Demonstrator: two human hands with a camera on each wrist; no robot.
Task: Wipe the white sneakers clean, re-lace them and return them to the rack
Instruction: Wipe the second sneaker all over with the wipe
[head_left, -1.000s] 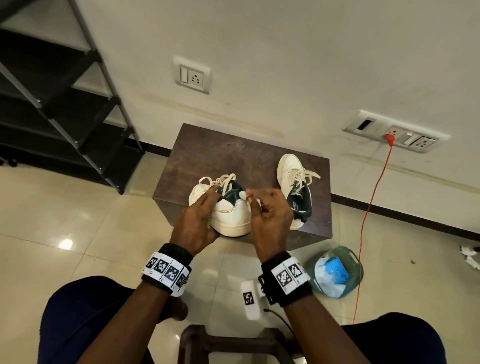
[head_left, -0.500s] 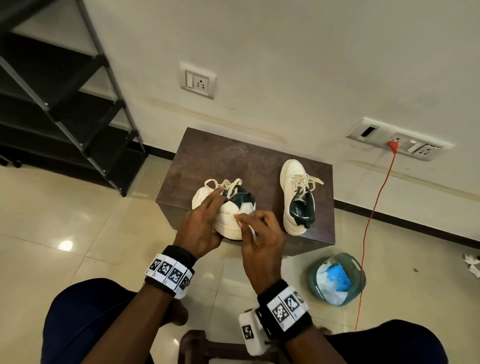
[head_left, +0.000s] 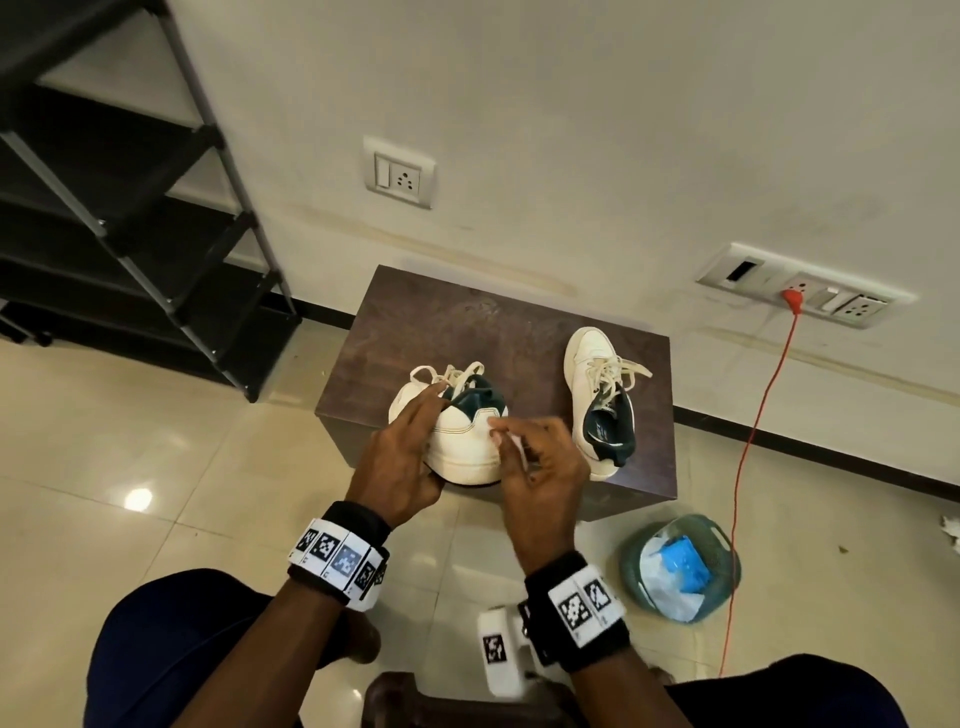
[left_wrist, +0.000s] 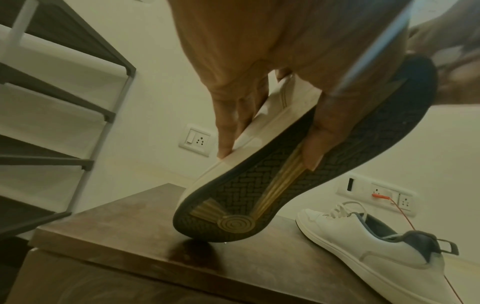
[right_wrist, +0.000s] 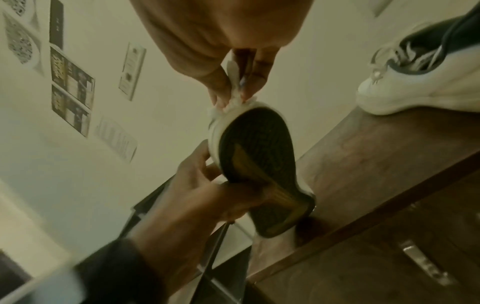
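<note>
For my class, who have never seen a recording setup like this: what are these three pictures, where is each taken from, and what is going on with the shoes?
No machine here: a person wears three cameras. One sits on the head and looks down; one sits on each wrist and looks along the hand. The left hand grips a white sneaker, tipped so that its toe rests on a brown cabinet top. The right hand pinches a small white wipe against its heel. The other sneaker lies on the cabinet, laced. A black rack stands to the left.
</note>
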